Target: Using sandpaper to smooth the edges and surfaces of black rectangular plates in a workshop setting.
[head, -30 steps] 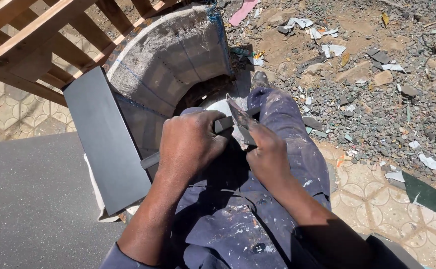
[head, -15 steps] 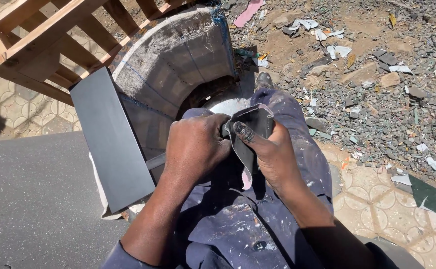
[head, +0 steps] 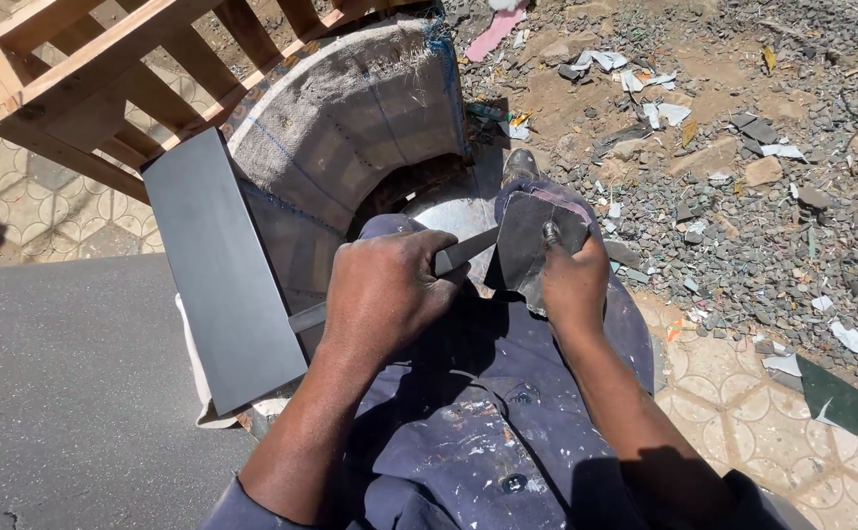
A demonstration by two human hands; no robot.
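Head view: the left hand (head: 385, 294) grips a long flat metal file (head: 463, 253), and the right hand (head: 568, 280) clasps a dark grey slate piece (head: 527, 240) above the lap, now raised higher and turned flatter than earlier.

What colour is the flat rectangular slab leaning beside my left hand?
Dark grey, plain and matte: slab, best in the head view.

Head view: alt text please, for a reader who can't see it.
Seen from above, a seated person's left hand grips a dark flat tool against a small dark stone piece held upright in the right hand. Around them are a flat dark slab, a sack-wrapped curved block, a wooden pallet and rubble-strewn ground.
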